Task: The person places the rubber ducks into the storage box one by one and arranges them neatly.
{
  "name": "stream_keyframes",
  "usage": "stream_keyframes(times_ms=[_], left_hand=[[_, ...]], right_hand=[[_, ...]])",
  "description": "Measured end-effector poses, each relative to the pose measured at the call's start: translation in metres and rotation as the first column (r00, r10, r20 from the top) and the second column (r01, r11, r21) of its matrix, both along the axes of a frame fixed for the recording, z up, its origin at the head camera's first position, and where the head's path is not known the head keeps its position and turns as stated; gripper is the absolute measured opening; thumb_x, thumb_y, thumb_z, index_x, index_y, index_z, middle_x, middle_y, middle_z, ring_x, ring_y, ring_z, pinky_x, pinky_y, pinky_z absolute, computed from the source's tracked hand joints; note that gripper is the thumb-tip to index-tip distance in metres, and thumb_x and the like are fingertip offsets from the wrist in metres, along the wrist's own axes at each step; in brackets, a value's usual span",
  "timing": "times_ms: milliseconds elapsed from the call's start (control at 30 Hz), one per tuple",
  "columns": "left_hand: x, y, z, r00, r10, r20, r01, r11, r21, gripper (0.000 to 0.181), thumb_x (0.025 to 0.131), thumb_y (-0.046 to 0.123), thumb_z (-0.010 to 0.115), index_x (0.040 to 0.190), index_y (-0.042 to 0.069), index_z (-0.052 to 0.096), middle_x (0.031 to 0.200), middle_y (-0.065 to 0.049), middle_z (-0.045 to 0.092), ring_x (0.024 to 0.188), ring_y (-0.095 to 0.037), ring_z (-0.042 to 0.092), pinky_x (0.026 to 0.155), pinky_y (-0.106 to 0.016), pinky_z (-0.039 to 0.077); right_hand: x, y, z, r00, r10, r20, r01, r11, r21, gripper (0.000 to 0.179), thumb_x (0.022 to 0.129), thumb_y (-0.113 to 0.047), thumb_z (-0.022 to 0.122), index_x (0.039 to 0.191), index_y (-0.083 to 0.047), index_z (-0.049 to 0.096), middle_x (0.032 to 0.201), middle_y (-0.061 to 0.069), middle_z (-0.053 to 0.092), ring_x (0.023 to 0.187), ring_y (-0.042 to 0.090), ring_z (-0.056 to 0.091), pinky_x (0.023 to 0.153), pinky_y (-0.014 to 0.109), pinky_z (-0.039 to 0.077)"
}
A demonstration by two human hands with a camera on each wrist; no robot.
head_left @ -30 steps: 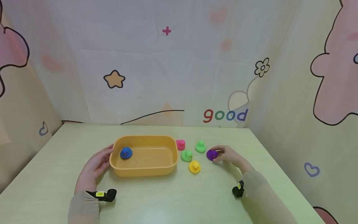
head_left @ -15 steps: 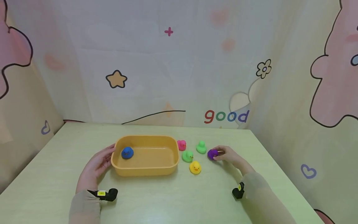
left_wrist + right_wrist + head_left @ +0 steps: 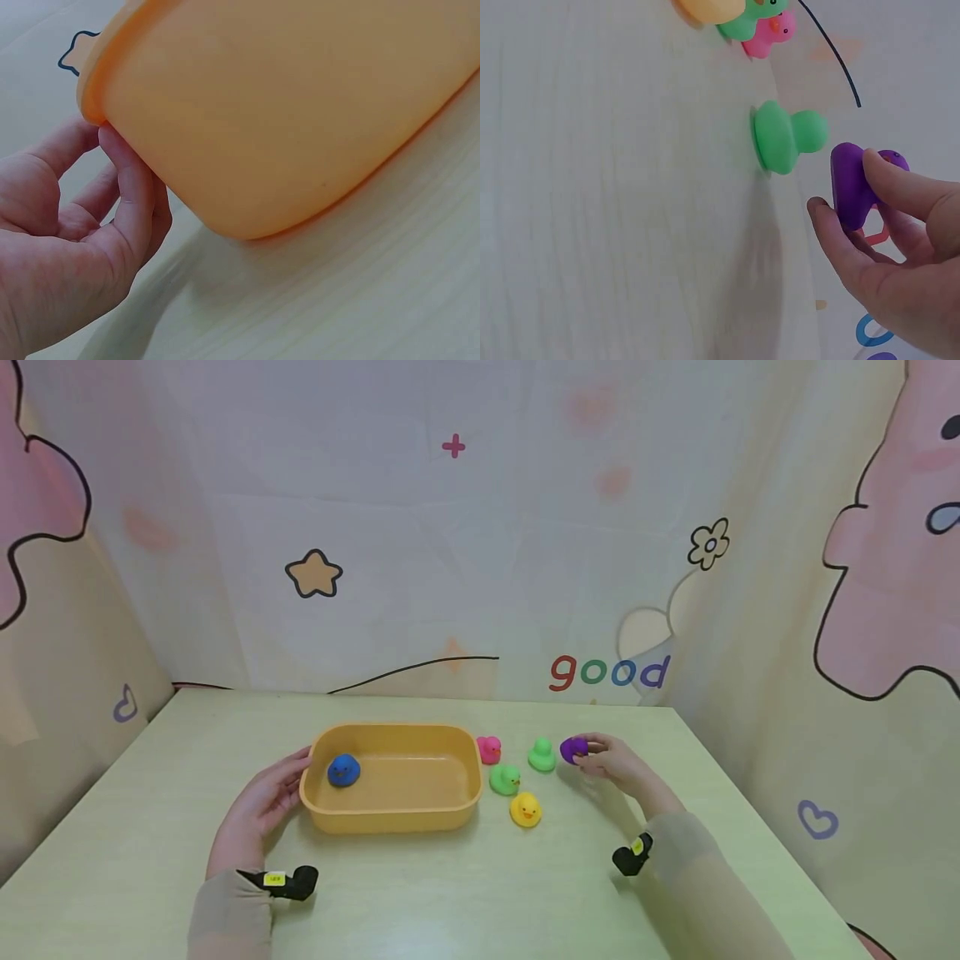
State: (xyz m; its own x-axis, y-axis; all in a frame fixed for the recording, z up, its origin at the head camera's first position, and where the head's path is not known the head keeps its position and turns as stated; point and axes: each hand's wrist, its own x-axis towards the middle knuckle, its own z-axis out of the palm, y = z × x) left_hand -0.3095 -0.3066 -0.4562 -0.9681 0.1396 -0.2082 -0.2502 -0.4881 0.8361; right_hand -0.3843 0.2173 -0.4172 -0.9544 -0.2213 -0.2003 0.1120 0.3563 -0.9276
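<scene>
In the head view my right hand (image 3: 617,763) pinches a purple rubber duck (image 3: 574,750) between thumb and fingers. The right wrist view shows this duck (image 3: 849,184) lifted clear of the tabletop. A light green duck (image 3: 542,755) stands just left of it. My left hand (image 3: 264,802) holds the left end of a yellow-orange plastic tub (image 3: 390,821), its fingertips right under the rim in the left wrist view. Inside the tub, near that end, sits a blue duck (image 3: 343,770).
Beside the tub's right end are a pink duck (image 3: 489,749), another green duck (image 3: 505,779) and a yellow duck (image 3: 526,809). All stand on the pale wooden table (image 3: 450,893). A printed cloth backdrop (image 3: 390,552) rises behind and at both sides.
My right hand has raised the purple duck off the table, up and slightly away from me. My left hand and the tub have kept their place.
</scene>
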Motion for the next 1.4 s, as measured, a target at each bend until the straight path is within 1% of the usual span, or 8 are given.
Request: stream_keyframes(times_ms=[133, 400, 667, 800, 933, 1100, 1233, 1400], left_hand=[[0.000, -0.001, 0.000, 1.000, 0.005, -0.003, -0.005, 1.000, -0.012, 0.022, 0.100, 0.015, 0.056, 0.092, 0.030, 0.069, 0.097, 0.011, 0.071, 0.093, -0.001, 0.065, 0.084, -0.016, 0.054], [-0.001, -0.002, -0.003, 1.000, -0.005, -0.027, 0.005, 1.000, -0.020, 0.022, 0.102, 0.015, 0.053, 0.094, 0.029, 0.068, 0.098, 0.011, 0.070, 0.094, -0.001, 0.064, 0.083, -0.016, 0.053], [-0.002, -0.002, -0.005, 1.000, 0.003, -0.023, -0.003, 1.000, -0.007, 0.023, 0.101, 0.014, 0.053, 0.094, 0.029, 0.069, 0.097, 0.010, 0.071, 0.093, -0.001, 0.064, 0.084, -0.016, 0.053], [-0.001, -0.001, -0.005, 1.000, 0.013, -0.012, -0.013, 1.000, -0.007, 0.022, 0.101, 0.014, 0.053, 0.094, 0.029, 0.069, 0.098, 0.010, 0.071, 0.093, -0.002, 0.065, 0.084, -0.017, 0.053], [0.001, 0.000, -0.004, 1.000, 0.019, -0.003, -0.019, 1.000, -0.009, 0.017, 0.100, 0.015, 0.055, 0.097, 0.027, 0.067, 0.098, 0.010, 0.071, 0.094, -0.002, 0.064, 0.085, -0.017, 0.053], [0.001, -0.001, -0.003, 1.000, 0.024, -0.006, -0.024, 1.000, -0.006, 0.016, 0.101, 0.015, 0.055, 0.099, 0.027, 0.065, 0.098, 0.010, 0.070, 0.094, -0.001, 0.064, 0.085, -0.016, 0.053], [-0.001, 0.000, -0.003, 1.000, 0.015, -0.013, -0.015, 1.000, -0.017, 0.015, 0.101, 0.015, 0.054, 0.110, 0.023, 0.062, 0.099, 0.010, 0.070, 0.095, -0.001, 0.064, 0.085, -0.017, 0.053], [-0.002, 0.001, -0.003, 1.000, 0.023, -0.006, -0.023, 0.999, -0.030, 0.028, 0.101, 0.016, 0.055, 0.129, 0.018, 0.054, 0.100, 0.011, 0.070, 0.095, -0.001, 0.064, 0.086, -0.016, 0.053]], right_hand=[[-0.004, -0.007, 0.003, 1.000, -0.023, 0.011, 0.023, 0.999, -0.026, 0.054, 0.097, -0.001, 0.056, 0.145, 0.009, 0.032, 0.141, 0.032, 0.040, 0.094, 0.009, 0.061, 0.100, 0.035, 0.048], [-0.010, -0.021, 0.011, 1.000, -0.019, -0.012, 0.019, 0.999, -0.051, 0.055, 0.098, -0.002, 0.053, 0.146, 0.011, 0.029, 0.146, 0.033, 0.035, 0.093, 0.006, 0.062, 0.104, 0.037, 0.044], [-0.019, -0.054, 0.022, 1.000, -0.010, -0.022, 0.008, 0.997, -0.076, 0.056, 0.098, -0.003, 0.055, 0.147, 0.010, 0.030, 0.146, 0.031, 0.037, 0.099, 0.010, 0.062, 0.106, 0.037, 0.042], [-0.021, -0.076, 0.025, 0.999, -0.018, -0.027, 0.016, 0.997, -0.077, 0.054, 0.097, -0.002, 0.056, 0.145, 0.009, 0.033, 0.144, 0.030, 0.040, 0.109, 0.021, 0.062, 0.108, 0.040, 0.041], [-0.021, -0.102, 0.028, 1.000, -0.011, -0.023, 0.009, 0.996, -0.092, 0.051, 0.097, -0.001, 0.056, 0.143, 0.008, 0.037, 0.143, 0.028, 0.042, 0.123, 0.036, 0.055, 0.110, 0.044, 0.039], [-0.024, -0.135, 0.034, 0.999, 0.028, -0.032, -0.032, 0.993, -0.117, 0.049, 0.096, -0.001, 0.057, 0.142, 0.007, 0.041, 0.140, 0.028, 0.046, 0.126, 0.038, 0.053, 0.109, 0.044, 0.041], [-0.025, -0.158, 0.037, 0.998, 0.052, -0.035, -0.057, 0.989, -0.133, 0.048, 0.096, 0.000, 0.057, 0.141, 0.008, 0.041, 0.139, 0.027, 0.047, 0.125, 0.036, 0.055, 0.106, 0.041, 0.043], [-0.024, -0.188, 0.037, 0.997, 0.075, 0.003, -0.073, 0.980, -0.186, 0.049, 0.094, 0.004, 0.057, 0.140, 0.011, 0.041, 0.139, 0.029, 0.048, 0.120, 0.033, 0.059, 0.105, 0.040, 0.045]])
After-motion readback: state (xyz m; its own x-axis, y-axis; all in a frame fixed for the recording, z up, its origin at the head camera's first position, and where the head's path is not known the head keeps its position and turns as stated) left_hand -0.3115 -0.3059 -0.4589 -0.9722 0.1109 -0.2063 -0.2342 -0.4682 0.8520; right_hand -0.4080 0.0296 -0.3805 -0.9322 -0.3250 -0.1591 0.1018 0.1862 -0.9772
